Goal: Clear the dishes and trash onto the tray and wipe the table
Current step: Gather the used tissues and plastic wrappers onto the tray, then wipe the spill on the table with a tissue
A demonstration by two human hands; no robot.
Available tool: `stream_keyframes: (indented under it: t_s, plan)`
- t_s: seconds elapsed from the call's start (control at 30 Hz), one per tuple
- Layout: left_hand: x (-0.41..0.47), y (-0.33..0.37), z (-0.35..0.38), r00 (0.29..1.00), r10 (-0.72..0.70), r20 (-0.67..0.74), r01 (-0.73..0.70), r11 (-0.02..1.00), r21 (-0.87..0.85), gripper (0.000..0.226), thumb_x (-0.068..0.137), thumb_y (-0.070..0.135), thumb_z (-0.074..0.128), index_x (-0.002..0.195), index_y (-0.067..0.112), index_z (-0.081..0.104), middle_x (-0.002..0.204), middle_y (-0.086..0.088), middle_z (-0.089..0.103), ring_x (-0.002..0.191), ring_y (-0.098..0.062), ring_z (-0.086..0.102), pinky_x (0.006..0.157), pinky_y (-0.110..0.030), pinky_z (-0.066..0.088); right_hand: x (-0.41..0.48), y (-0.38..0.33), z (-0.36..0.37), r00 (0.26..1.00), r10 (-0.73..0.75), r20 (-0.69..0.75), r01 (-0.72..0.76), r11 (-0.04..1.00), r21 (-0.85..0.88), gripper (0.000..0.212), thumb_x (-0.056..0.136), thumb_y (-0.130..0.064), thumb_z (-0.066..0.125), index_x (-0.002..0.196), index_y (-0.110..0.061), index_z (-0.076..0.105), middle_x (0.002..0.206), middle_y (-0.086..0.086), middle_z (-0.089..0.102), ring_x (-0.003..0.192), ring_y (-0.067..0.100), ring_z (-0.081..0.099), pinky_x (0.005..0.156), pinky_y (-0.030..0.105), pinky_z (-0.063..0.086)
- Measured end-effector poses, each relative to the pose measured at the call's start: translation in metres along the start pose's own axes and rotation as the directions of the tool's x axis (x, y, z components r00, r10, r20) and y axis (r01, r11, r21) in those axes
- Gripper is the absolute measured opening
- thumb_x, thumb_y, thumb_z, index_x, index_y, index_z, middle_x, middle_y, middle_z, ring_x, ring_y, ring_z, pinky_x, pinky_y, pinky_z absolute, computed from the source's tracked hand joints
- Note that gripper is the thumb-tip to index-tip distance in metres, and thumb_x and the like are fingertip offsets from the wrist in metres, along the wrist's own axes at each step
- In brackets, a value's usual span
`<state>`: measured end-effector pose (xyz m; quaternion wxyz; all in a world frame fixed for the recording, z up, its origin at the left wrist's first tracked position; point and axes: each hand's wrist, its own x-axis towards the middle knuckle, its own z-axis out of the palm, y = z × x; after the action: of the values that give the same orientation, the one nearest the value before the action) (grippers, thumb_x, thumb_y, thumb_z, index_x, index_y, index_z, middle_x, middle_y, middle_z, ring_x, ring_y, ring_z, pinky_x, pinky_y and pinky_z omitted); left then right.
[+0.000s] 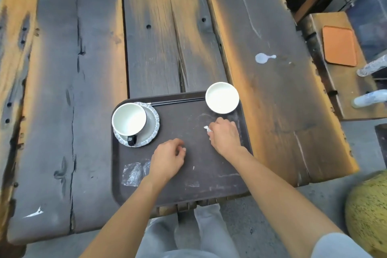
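A dark brown tray (205, 176) lies on the wooden table (167, 37) near its front edge. At the tray's back left a white cup (128, 119) stands on a patterned saucer (154, 122). A white bowl (222, 97) sits at the back right corner, with dark chopsticks (178, 101) along the back rim. Clear plastic wrappers (133, 174) lie at the front left. My right hand (225, 134) hovers over the tray, shut on a small white scrap of trash (207, 129). My left hand (168, 158) is above the tray's middle, fingers loosely curled, holding nothing.
A white spill (262, 58) marks the table to the right, behind the tray. An orange tray (339, 48) lies on a bench at the right, with two clear bottles (370, 98) near it. A green melon (368, 209) sits at lower right.
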<state>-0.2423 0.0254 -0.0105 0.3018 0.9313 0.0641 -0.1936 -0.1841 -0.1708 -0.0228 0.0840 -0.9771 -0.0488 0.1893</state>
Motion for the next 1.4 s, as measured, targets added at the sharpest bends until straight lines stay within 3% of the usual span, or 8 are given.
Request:
stream_keyframes:
  t_s: [0.2, 0.37, 0.57, 0.83, 1.13, 1.23, 1.3, 1.4]
  plan:
    - [0.006, 0.010, -0.005, 1.000, 0.015, 0.018, -0.015, 1.000, 0.012, 0.019, 0.088, 0.027, 0.057, 0.102, 0.024, 0.069, 0.085, 0.009, 0.070, 0.085, -0.019, 0.064, 0.076, -0.035, 0.052, -0.016, 0.004, -0.012, 0.992, 0.065, -0.111, -0.012, 0.906, 0.424, 0.021, 0.101, -0.023, 0.051, 0.092, -0.011, 0.065, 0.098, 0.006, 0.062, 0.085, 0.027, 0.061, 0.077, 0.039, 0.047]
    - [0.017, 0.022, -0.019, 0.994, 0.109, 0.013, -0.108, 0.994, -0.014, 0.023, 0.089, 0.029, 0.056, 0.107, 0.025, 0.069, 0.085, 0.011, 0.071, 0.082, -0.015, 0.066, 0.078, -0.034, 0.054, -0.029, 0.014, -0.045, 0.984, 0.160, -0.075, -0.094, 0.834, 0.544, 0.012, 0.101, -0.029, 0.046, 0.104, -0.020, 0.054, 0.089, 0.005, 0.071, 0.079, 0.027, 0.065, 0.066, 0.042, 0.055]
    - [0.045, 0.056, -0.037, 0.972, 0.236, 0.005, -0.236, 0.972, 0.004, 0.023, 0.089, 0.026, 0.057, 0.108, 0.022, 0.070, 0.085, 0.009, 0.071, 0.082, -0.016, 0.067, 0.081, -0.031, 0.052, -0.039, 0.047, -0.081, 0.901, 0.389, -0.191, -0.116, 0.641, 0.758, 0.019, 0.095, -0.017, 0.059, 0.105, -0.021, 0.075, 0.090, -0.001, 0.077, 0.073, 0.011, 0.075, 0.080, 0.031, 0.058]
    - [0.124, 0.134, -0.037, 0.939, 0.340, -0.056, -0.336, 0.939, 0.074, 0.026, 0.089, 0.024, 0.057, 0.111, 0.019, 0.069, 0.092, 0.001, 0.075, 0.088, -0.024, 0.068, 0.079, -0.034, 0.052, 0.003, 0.131, -0.109, 0.875, 0.465, -0.137, -0.215, 0.626, 0.749, 0.028, 0.090, -0.021, 0.064, 0.116, -0.025, 0.075, 0.102, -0.002, 0.078, 0.093, 0.013, 0.071, 0.083, 0.015, 0.044]
    - [0.271, 0.211, 0.016, 0.933, 0.360, 0.002, -0.352, 0.910, 0.219, 0.034, 0.092, 0.033, 0.054, 0.122, 0.020, 0.062, 0.109, -0.002, 0.070, 0.105, -0.028, 0.064, 0.085, -0.039, 0.052, 0.111, 0.260, -0.112, 0.830, 0.501, -0.247, -0.246, 0.725, 0.643, 0.025, 0.090, -0.014, 0.066, 0.113, -0.021, 0.074, 0.101, 0.003, 0.076, 0.095, 0.021, 0.069, 0.091, 0.027, 0.050]
    - [0.312, 0.215, 0.040, 0.921, 0.378, 0.096, -0.386, 0.852, 0.355, 0.048, 0.094, 0.045, 0.051, 0.137, 0.023, 0.049, 0.141, -0.005, 0.049, 0.132, -0.033, 0.044, 0.101, -0.046, 0.042, 0.145, 0.301, -0.107, 0.778, 0.492, -0.391, -0.219, 0.795, 0.566, 0.028, 0.088, -0.002, 0.066, 0.111, -0.012, 0.077, 0.113, 0.008, 0.073, 0.104, 0.028, 0.068, 0.098, 0.030, 0.046]
    - [0.332, 0.214, 0.052, 0.942, 0.297, 0.156, -0.335, 0.802, 0.495, 0.060, 0.094, 0.060, 0.037, 0.150, 0.039, 0.025, 0.161, 0.001, 0.018, 0.147, -0.033, 0.017, 0.112, -0.055, 0.022, 0.162, 0.323, -0.103, 0.736, 0.479, -0.478, -0.223, 0.839, 0.497, 0.029, 0.085, 0.003, 0.066, 0.110, -0.008, 0.077, 0.114, 0.011, 0.073, 0.107, 0.030, 0.066, 0.098, 0.027, 0.041]
    - [0.346, 0.206, 0.068, 0.955, 0.276, 0.109, -0.290, 0.790, 0.541, 0.060, 0.094, 0.067, 0.013, 0.149, 0.053, -0.004, 0.164, 0.010, -0.010, 0.151, -0.030, -0.006, 0.114, -0.065, 0.000, 0.175, 0.335, -0.090, 0.777, 0.379, -0.503, -0.196, 0.904, 0.380, 0.025, 0.085, -0.003, 0.069, 0.108, -0.007, 0.077, 0.114, 0.010, 0.074, 0.109, 0.029, 0.067, 0.097, 0.027, 0.043]
